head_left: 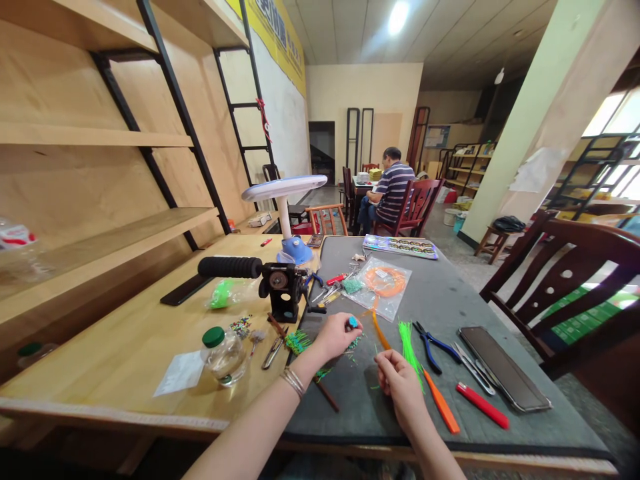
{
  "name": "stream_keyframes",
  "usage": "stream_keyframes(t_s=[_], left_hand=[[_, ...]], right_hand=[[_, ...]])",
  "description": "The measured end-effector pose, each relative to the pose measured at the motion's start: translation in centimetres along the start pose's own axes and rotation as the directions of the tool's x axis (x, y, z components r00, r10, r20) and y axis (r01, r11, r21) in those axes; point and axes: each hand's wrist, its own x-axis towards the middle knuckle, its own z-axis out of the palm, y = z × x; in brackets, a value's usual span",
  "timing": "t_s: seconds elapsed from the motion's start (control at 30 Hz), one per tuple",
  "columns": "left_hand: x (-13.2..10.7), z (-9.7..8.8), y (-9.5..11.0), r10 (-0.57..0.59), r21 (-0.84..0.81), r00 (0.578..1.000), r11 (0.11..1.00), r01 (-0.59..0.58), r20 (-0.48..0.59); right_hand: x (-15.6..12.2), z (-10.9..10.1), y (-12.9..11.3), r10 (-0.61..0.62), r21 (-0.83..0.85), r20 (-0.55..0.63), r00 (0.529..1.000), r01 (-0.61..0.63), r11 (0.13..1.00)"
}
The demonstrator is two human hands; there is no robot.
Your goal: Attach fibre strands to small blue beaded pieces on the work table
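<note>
My left hand (334, 335) is closed in a pinch on a small blue bead-like piece (353, 323), held just above the grey mat (440, 300). My right hand (397, 380) is closed too, pinching thin green strands near the mat's front. A tuft of neon green strands (409, 343) and an orange strip (380, 330) lie between and beside the hands. Blue-handled pliers (433, 347), an orange tool (443, 405) and a red tool (483, 405) rest to the right of my right hand. A black vise with a foam handle (277, 283) stands behind my left hand.
A phone (505, 367) lies at the mat's right. A clear bag with orange cord (383, 283), a green-capped jar (223, 350), a paper slip (180, 373) and a desk lamp (287, 213) are on the table. Wooden chairs stand right; a person sits far back.
</note>
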Motion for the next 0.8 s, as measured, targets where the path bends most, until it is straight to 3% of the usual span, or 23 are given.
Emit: stream_keyframes(t_s=[0.2, 0.5, 0.8], left_hand=[[0.7, 1.3, -0.2, 0.004, 0.216, 0.999, 0.976, -0.015, 0.053], [0.4, -0.1, 0.0, 0.015, 0.390, 0.994, 0.919, -0.058, 0.113], [0.6, 0.8, 0.3, -0.068, 0.523, 0.987, 0.852, -0.020, 0.149]], right_hand=[[-0.1, 0.1, 0.2, 0.004, 0.037, 0.006, 1.000, -0.004, 0.999], [-0.4, 0.2, 0.2, -0.016, 0.022, 0.018, 1.000, 0.015, 1.000], [-0.5, 0.2, 0.1, -0.008, 0.010, 0.023, 1.000, 0.008, 1.000]])
